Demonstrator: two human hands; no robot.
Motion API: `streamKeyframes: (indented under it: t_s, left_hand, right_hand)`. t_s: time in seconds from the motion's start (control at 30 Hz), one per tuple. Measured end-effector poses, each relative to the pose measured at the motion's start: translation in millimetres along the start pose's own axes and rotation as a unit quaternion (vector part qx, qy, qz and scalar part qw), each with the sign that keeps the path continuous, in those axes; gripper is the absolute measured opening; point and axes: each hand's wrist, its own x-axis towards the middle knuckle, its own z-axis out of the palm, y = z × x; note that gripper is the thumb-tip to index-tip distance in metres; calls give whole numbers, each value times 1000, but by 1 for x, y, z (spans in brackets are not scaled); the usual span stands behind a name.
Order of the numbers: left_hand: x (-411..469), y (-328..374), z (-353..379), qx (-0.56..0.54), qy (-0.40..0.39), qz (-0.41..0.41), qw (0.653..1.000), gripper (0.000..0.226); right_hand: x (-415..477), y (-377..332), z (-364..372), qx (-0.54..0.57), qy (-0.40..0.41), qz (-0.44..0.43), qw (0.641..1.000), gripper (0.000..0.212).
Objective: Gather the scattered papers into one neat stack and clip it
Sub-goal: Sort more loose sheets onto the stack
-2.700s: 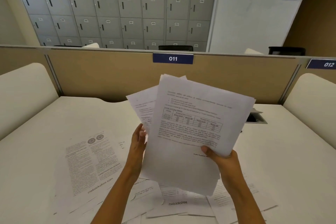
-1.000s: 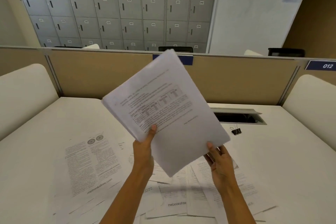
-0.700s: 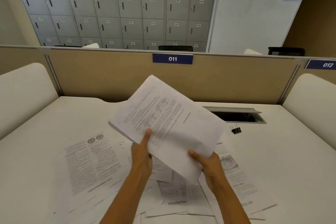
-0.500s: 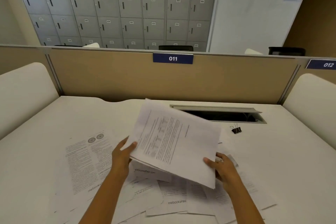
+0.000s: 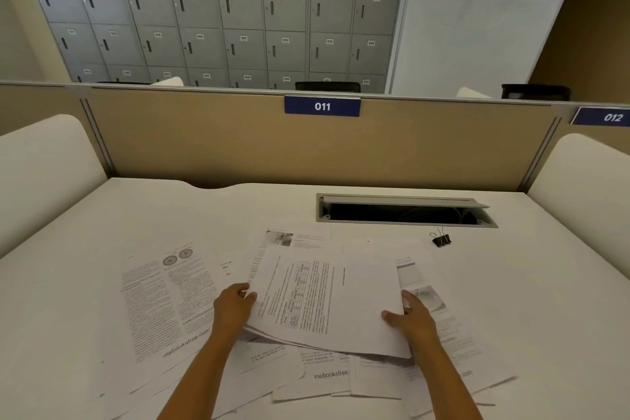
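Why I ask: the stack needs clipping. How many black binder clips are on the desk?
1. The black metal binder clip lies on the white desk, near the grey cable slot's right end. More could hide under the scattered papers.

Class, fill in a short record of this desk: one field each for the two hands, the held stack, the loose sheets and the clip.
left hand: grips the left edge of the stack
right hand: grips its right edge
stack: printed side up, low over the loose sheets
loose sheets: scattered, overlapping on the desk
clip: black, on the desk near the cable slot, untouched
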Motion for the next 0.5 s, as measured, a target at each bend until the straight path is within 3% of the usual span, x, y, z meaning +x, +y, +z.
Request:
streamKeyframes:
  t_s: [0.1, 0.3, 0.5]
  left_hand:
    - [3, 4, -6, -31, -30, -2, 999, 39]
    - [-8, 31, -13, -213, -16, 118, 970, 39]
    - [-12, 30, -3, -219, 2, 171, 961, 30]
  right_hand:
    - [-5, -9, -5, -13, 18, -32, 999, 55]
    - [-27, -46, -10, 102, 103, -194, 970, 29]
    - [-30, -40, -6, 127, 82, -197, 969, 33]
